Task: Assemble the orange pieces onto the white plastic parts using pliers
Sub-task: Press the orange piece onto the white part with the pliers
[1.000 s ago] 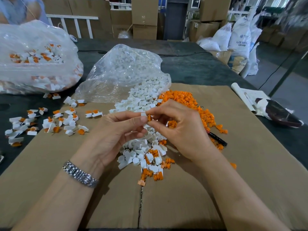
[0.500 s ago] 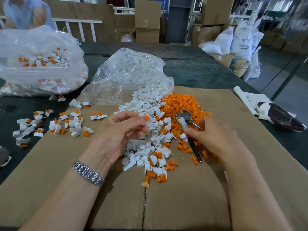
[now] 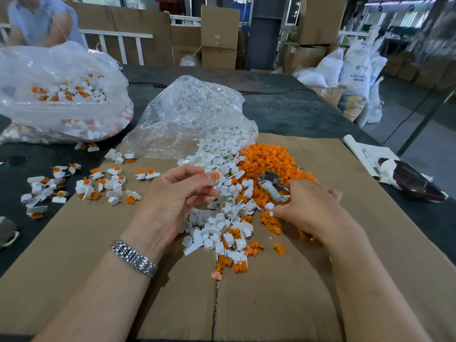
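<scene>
My left hand (image 3: 172, 201) pinches a small white part with an orange piece set in it (image 3: 214, 176), held above the heap. My right hand (image 3: 311, 208) is closed around the handles of the pliers (image 3: 271, 185), whose metal jaws point up and left over the orange pieces. A pile of loose white plastic parts (image 3: 222, 203) spills from a clear bag (image 3: 192, 114) down the cardboard. A pile of orange pieces (image 3: 269, 159) lies just right of it.
Finished white-and-orange parts (image 3: 98, 183) are scattered at the left. A larger clear bag of finished parts (image 3: 61, 95) sits far left. A dark shoe on paper (image 3: 407, 178) lies at the right. A person stands at the back left. The brown cardboard sheet (image 3: 271, 292) covers the table.
My right hand left the part held by my left hand, moved right and took hold of the pliers on the orange pile. My left hand kept the part.
</scene>
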